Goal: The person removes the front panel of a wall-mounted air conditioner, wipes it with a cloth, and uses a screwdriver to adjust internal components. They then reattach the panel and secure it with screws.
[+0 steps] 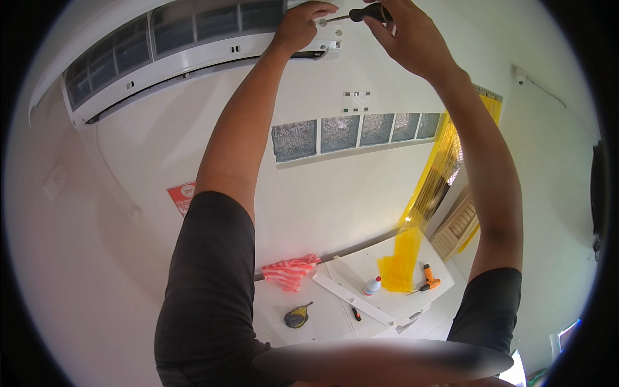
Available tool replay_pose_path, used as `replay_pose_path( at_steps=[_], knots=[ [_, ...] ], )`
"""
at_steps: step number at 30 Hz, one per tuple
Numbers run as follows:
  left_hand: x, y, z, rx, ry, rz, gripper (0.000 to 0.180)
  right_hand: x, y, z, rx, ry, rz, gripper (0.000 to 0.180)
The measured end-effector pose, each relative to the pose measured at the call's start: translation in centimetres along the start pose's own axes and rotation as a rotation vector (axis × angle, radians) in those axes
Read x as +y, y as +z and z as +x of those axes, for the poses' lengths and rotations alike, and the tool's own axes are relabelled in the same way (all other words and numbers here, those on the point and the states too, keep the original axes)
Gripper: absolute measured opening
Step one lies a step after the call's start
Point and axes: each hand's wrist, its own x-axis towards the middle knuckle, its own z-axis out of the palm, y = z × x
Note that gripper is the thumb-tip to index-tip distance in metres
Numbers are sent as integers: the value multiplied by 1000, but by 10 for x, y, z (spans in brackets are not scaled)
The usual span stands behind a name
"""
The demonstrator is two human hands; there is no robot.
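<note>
A white wall air conditioner (187,76) is mounted high on the wall, its dark mesh filters (174,27) exposed. My left hand (300,27) rests against its right end, with fingers stretched toward the right. My right hand (412,40) is closed around the black handle of a screwdriver (370,13). The thin shaft points left, its tip at a round spot on the unit's end, close beneath my left fingertips. Whether the tip sits in a screw is too small to tell.
Below is a white table (271,309) with a red-striped cloth (290,271), a long white strip (353,299), a bottle (373,286), an orange drill (428,280), a yellow-grey tool (296,317) and a small black-orange tool (356,314). Yellow strip curtains (422,187) hang at the right.
</note>
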Motion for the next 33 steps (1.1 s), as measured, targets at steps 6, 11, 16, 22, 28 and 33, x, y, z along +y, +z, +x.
replay_pose_path(
  at_steps=[6,11,16,22,28,33],
  knots=[
    [-1,1,-1,14,-18,-73,61,4,-8,-2,-38,-78,36,36],
    [-2,2,-1,24,-51,-102,62,6,-1,-6,-48,129,-11,40],
    [-1,1,0,19,12,-79,63,5,0,-6,-81,94,64,42],
    [0,2,0,37,-3,-84,65,2,-8,-2,-64,71,115,41],
    [-1,2,0,26,3,-70,64,3,-6,-5,-91,83,39,41],
    [-1,2,0,28,29,-32,63,0,-1,-6,-131,155,-77,44]
  ],
)
